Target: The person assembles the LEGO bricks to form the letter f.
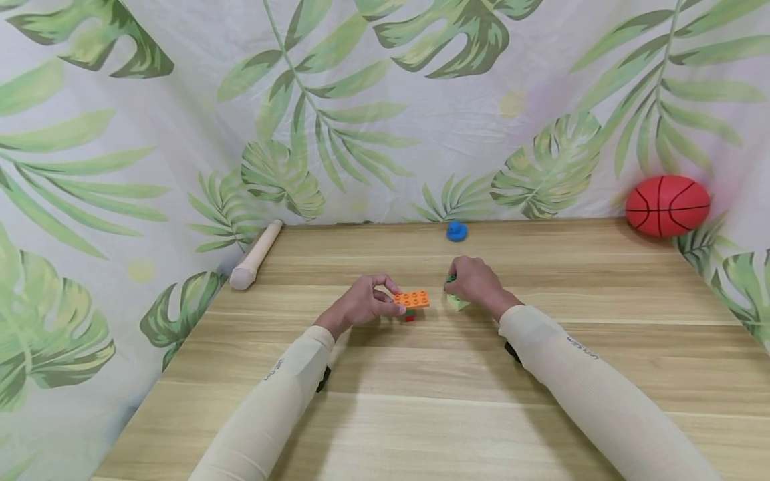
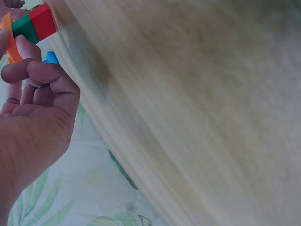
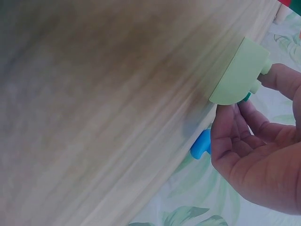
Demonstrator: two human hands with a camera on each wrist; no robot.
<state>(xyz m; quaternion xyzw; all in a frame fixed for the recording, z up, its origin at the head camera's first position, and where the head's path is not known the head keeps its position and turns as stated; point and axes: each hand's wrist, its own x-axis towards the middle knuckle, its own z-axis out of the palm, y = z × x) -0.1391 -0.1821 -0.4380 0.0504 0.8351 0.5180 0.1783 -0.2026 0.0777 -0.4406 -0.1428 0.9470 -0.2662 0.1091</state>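
My left hand [image 1: 363, 300] pinches an orange toy brick [image 1: 412, 298] with two rows of studs, thumb and fingertips at its left end. Under it are a green brick [image 2: 25, 29] and a red brick [image 2: 43, 22], stacked, with the red one lowest at the tabletop. To the right, my right hand [image 1: 476, 282] has curled fingers round a dark green piece [image 1: 450, 278], mostly hidden by the fingers. Just below those fingertips sits a pale green brick [image 3: 242, 73] with a rounded corner and studs.
A blue toy duck [image 1: 456, 231] stands near the back edge of the wooden table [image 1: 421, 414]. At the back right is a red basketball [image 1: 668, 206]. A pale microphone-shaped object [image 1: 256, 256] lies along the left edge. Leaf-patterned cloth [image 1: 361, 120] hangs behind.
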